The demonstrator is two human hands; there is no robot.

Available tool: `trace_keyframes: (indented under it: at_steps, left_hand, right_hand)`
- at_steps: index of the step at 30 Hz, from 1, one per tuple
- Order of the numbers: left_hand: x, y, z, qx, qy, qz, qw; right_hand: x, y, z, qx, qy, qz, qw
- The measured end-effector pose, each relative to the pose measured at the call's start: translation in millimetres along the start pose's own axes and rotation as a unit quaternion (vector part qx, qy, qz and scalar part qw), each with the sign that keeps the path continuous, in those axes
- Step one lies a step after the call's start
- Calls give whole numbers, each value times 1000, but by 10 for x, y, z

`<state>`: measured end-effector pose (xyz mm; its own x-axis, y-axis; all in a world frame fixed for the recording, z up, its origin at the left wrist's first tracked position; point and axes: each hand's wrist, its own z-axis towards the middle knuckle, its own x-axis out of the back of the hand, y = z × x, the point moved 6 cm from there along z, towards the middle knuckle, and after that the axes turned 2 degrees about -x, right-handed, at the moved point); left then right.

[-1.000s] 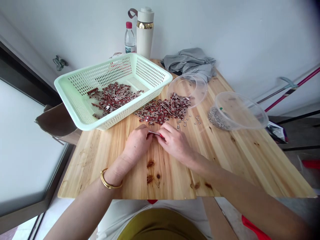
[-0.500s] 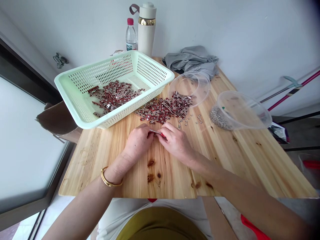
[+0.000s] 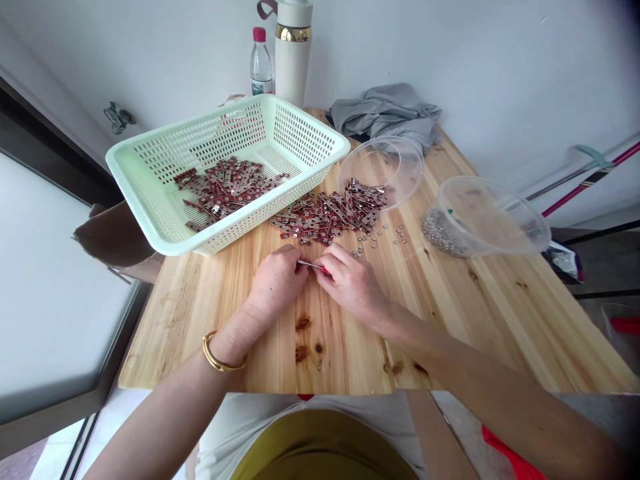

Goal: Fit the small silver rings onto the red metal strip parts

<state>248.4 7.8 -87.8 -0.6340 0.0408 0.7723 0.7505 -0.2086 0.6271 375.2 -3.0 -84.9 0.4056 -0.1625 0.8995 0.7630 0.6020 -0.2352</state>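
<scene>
My right hand (image 3: 353, 281) is closed round a thin tool with a red end and a slim metal shaft, which looks like a small screwdriver (image 3: 311, 265). Its shaft points left to the fingertips of my left hand (image 3: 276, 283). Those fingers are pinched together, and whatever they hold is hidden. Just beyond both hands lies a heap of small reddish-brown strips (image 3: 325, 219) with metal dots. Tiny metal pieces (image 3: 374, 241) are scattered to the right of the heap.
A pale green basket (image 3: 227, 235) with more brown strips stands at the left. At the right, a clear tub (image 3: 500, 248) lies tipped, with small metal pieces inside. A clear round lid (image 3: 407, 177), a grey cloth (image 3: 383, 115), a water bottle (image 3: 261, 67) and a flask (image 3: 291, 70) are farther back.
The camera view has shifted slightly. Both hands keep nearly the same place and grip, with the tool's shaft still between them.
</scene>
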Motion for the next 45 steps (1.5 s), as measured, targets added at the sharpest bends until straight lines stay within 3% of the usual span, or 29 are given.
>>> trace_keyframes:
  at_steps: [5,10,16,23,45]
  left_hand:
    - [-3,-9,-10,-16,8,-7,1000]
    - [-18,-26,-19,-8,10,-2,1000]
    - [-26,5,-48,24,20,37,999]
    - [-27,13,-54,36,16,41,998]
    - [-25,18,-57,41,11,50,998]
  right_hand:
    - [28,-66,-67,16,-44,3,999]
    - [82,-53,-155,-24,-75,91,993]
    - [213,-29,-278,-133,5,108,985]
    - [126,-106,-336,-153,10,62,986]
    - [71,-59,-293,-142,-46,73,986]
